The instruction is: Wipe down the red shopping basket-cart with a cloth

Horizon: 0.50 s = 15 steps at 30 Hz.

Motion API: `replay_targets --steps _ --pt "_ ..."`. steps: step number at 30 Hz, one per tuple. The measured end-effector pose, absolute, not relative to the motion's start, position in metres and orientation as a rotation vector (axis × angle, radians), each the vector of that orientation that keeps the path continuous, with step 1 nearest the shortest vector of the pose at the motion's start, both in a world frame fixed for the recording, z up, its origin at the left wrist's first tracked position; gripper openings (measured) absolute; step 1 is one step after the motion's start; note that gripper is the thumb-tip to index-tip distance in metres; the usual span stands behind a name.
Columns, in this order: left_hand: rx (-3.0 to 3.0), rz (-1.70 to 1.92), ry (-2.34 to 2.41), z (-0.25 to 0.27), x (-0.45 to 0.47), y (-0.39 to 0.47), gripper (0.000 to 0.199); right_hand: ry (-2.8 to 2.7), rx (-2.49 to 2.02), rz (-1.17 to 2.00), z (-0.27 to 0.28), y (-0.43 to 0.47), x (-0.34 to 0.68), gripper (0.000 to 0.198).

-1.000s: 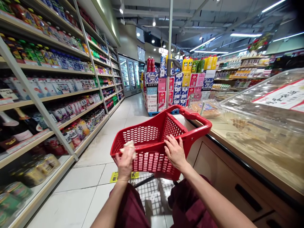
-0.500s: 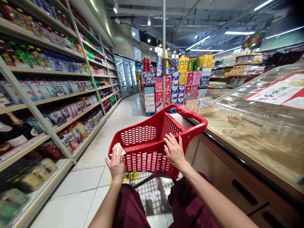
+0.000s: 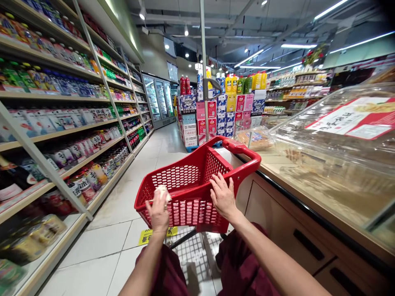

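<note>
A red plastic shopping cart [image 3: 185,213] with perforated sides stands just in front of my knees, its handle end to the right. My left hand [image 3: 158,213] is closed on a crumpled whitish cloth [image 3: 162,192] at the near rim, toward the cart's left end; the hand is a little blurred. My right hand [image 3: 222,197] rests on the near rim close to the handle, fingers spread over the edge and nothing held. Inside, the part of the basket that shows holds no goods.
Drink shelves [image 3: 61,135] line the left side. On the right runs a display counter [image 3: 296,197] with clear plastic boxes [image 3: 333,131]. Stacked drink cartons [image 3: 216,115] and a grey pole [image 3: 203,49] stand ahead, glass-door fridges [image 3: 159,98] beyond. A yellow sign [image 3: 145,237] shows low under the cart.
My left hand has slid right along the near rim with the cloth. The right hand stays on the rim. The view has shifted slightly, so the surroundings appear further left.
</note>
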<state>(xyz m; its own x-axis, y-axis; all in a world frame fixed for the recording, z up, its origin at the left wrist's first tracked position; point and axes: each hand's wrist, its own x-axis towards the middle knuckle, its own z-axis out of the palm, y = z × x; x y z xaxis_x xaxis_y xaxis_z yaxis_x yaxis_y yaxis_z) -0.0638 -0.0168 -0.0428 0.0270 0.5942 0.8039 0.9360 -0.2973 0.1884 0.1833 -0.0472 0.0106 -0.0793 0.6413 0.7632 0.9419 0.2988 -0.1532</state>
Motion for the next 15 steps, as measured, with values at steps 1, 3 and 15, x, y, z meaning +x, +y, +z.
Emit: replay_targets --steps 1,3,15 --pt "-2.004 -1.132 -1.480 -0.041 -0.049 -0.016 0.055 -1.805 -1.424 -0.494 0.010 -0.047 0.182 0.035" --pt "-2.154 -1.059 -1.289 -0.035 -0.016 -0.017 0.051 -1.817 -1.415 -0.489 0.009 -0.048 0.179 0.035" --pt "-2.183 -1.145 -1.402 -0.032 -0.032 -0.007 0.061 -1.881 -1.319 -0.360 0.029 -0.044 0.171 0.033"
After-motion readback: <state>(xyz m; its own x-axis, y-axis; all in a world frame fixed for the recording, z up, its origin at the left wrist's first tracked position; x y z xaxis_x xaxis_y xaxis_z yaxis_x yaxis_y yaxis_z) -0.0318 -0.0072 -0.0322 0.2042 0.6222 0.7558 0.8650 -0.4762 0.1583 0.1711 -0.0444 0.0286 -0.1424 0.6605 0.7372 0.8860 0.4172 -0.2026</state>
